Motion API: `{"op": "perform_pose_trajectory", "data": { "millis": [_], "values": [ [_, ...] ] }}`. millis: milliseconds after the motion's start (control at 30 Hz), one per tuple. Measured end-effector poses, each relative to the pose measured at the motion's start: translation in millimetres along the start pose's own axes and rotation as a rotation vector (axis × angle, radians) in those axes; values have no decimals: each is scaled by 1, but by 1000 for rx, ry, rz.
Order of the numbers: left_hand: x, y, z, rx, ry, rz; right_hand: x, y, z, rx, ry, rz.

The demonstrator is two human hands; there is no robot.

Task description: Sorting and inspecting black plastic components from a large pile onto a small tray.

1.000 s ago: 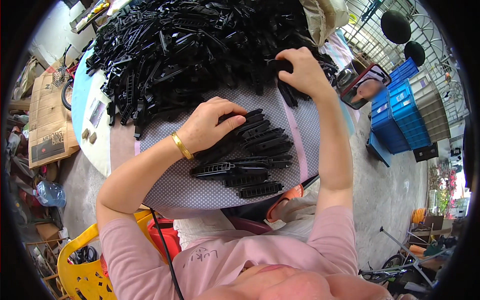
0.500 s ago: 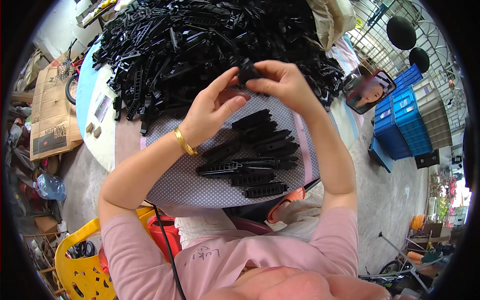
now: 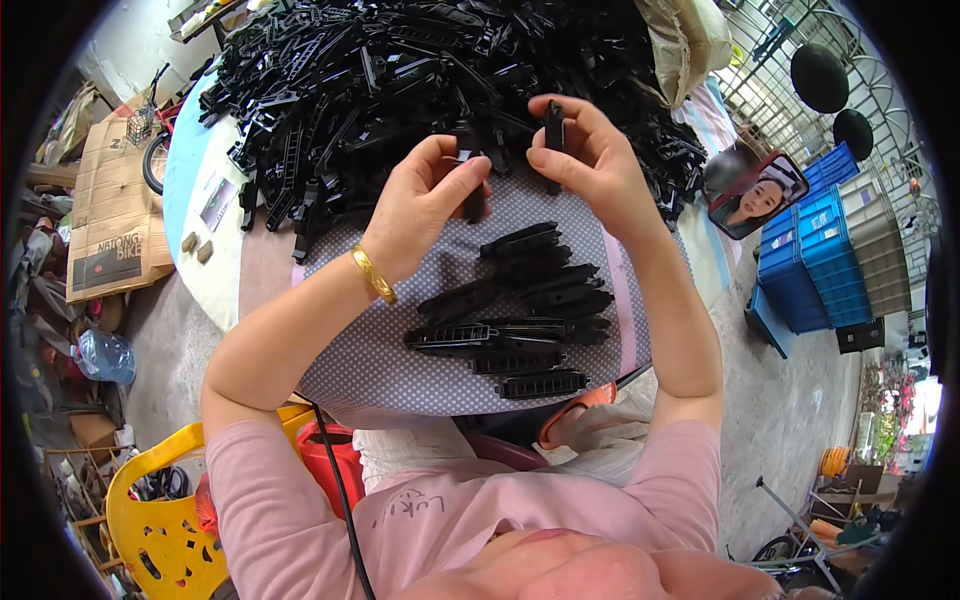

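My left hand (image 3: 415,210) pinches a short black plastic part (image 3: 473,203) between thumb and fingers, partly hidden by them. A hand's width to the right, my right hand (image 3: 603,172) holds another narrow black plastic part (image 3: 554,138) upright between thumb and fingertips. Both hands are raised at the near edge of a big heap of black plastic parts (image 3: 330,110). Below them, on the dotted tablecloth (image 3: 360,350), lies a smaller group of long black slotted parts (image 3: 540,333), roughly side by side.
A phone (image 3: 757,197) is propped at the table's right. Beyond it stand stacked blue crates (image 3: 822,245). A woven sack (image 3: 688,45) rests at the far right of the heap. Left are flattened cardboard (image 3: 120,210), a water bottle (image 3: 103,357) and a yellow chair (image 3: 165,500).
My hands, close together around a black part half a second ago, have drawn apart, each now with a part. The small group on the cloth looks the same; the whole view has shifted slightly.
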State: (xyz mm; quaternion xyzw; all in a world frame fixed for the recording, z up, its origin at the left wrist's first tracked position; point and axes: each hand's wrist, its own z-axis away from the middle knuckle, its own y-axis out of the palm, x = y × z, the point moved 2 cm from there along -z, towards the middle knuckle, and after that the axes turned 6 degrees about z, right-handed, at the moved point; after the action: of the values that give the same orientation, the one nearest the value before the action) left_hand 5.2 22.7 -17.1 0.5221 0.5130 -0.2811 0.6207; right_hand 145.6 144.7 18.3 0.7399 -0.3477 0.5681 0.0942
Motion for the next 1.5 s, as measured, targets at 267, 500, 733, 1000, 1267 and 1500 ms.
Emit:
{"op": "perform_pose_trajectory", "data": {
  "millis": [267,500,733,1000,1267,1500],
  "values": [
    [3,4,6,41,-227,69,2,1,3,138,139,-46],
    [4,-1,2,-12,-306,225,-1,5,3,139,232,-166],
    [5,-4,-2,141,-311,322,-3,6,1,-7,178,-253],
    [1,-5,-3,144,-274,382,-3,8,6,47,17,143],
    [-6,2,-1,87,39,-380,10,9,9,73,-69,663],
    [-9,3,3,136,263,-807,0,1,4,238,-245,721]
  ]
}}
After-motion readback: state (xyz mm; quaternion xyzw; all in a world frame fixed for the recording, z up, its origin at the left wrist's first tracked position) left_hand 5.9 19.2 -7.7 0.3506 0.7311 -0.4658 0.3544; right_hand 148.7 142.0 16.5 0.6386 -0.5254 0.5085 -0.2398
